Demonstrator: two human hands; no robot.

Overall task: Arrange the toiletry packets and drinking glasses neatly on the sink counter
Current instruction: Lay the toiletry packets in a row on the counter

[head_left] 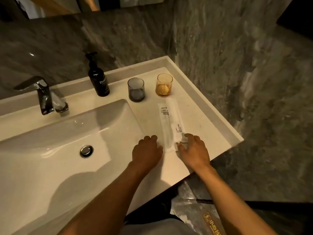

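Two long white toiletry packets lie side by side on the white sink counter point(199, 116), right of the basin: the left packet point(165, 122) and the right packet point(176, 116), printed "BRUSHING TEETH". Behind them stand a grey drinking glass point(136, 89) and an amber drinking glass point(164, 85), both upright and apart. My left hand point(146, 150) rests palm down at the near end of the left packet, fingertips touching it. My right hand point(193, 150) touches the near end of the right packet with its fingers spread over it.
A black pump bottle point(98, 78) stands behind the basin point(59, 141), left of the grey glass. A chrome tap point(40, 94) sits at the far left. Dark marble walls bound the counter at the back and right. The counter's front edge runs just under my wrists.
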